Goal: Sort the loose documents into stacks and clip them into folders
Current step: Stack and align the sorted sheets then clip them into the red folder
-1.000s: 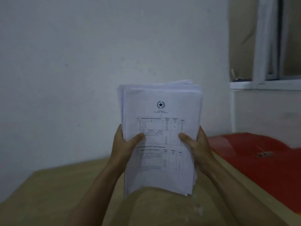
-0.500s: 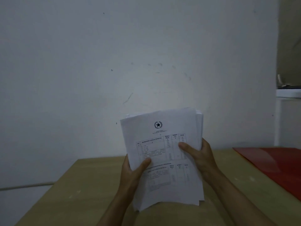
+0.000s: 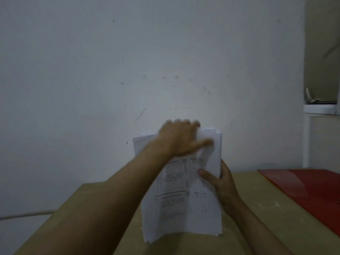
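right hand (image 3: 223,183): grips right edge of upright white printed paper stack (image 3: 184,205), thumb in front | left hand (image 3: 179,138): blurred, over stack's top, grip unclear | stack above tan wooden counter (image 3: 266,227)

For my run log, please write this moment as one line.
left hand: grips top of paper stack | right hand: holds stack's side | stack: upright over table | red folder: lies at right
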